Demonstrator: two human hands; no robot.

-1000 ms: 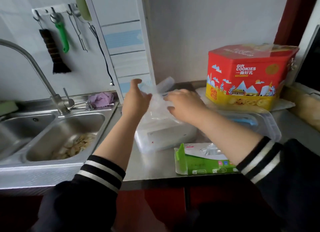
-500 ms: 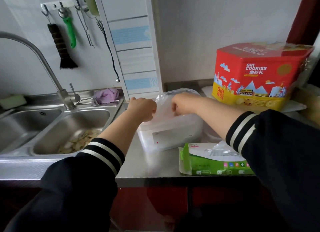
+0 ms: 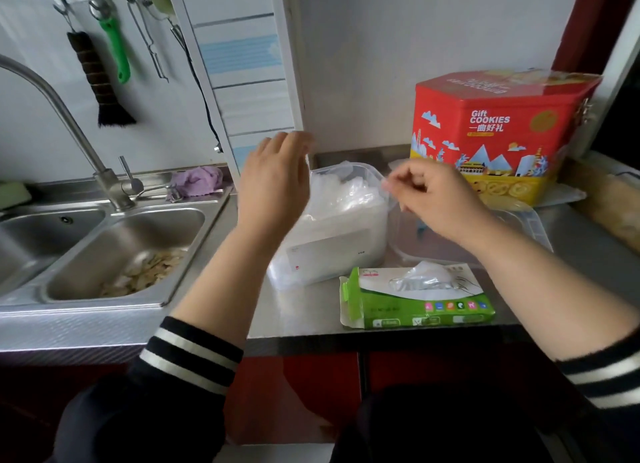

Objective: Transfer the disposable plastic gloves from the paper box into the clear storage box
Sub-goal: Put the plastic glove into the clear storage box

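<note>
The clear storage box (image 3: 322, 251) stands mid-counter, stuffed with crumpled plastic gloves (image 3: 346, 199) that rise to its rim. My left hand (image 3: 273, 185) hovers over the box's left side with straight fingers, touching nothing. My right hand (image 3: 433, 199) is at the box's right rim, fingers curled, thumb and fingertips pinching what looks like a thin edge of glove film. The green and white paper box (image 3: 415, 303) lies near the counter's front edge with one glove (image 3: 422, 279) poking out of its slot.
The storage box's clear lid (image 3: 530, 227) lies flat under my right wrist. A red cookie tin (image 3: 495, 133) stands behind it. A double steel sink (image 3: 114, 248) with a tall tap (image 3: 69, 116) is on the left. A purple cloth (image 3: 197, 182) lies behind the sink.
Both hands have lifted off the gloves they were pressing into the storage box. The left hand opened and rose; the right drew back to the box's right rim.
</note>
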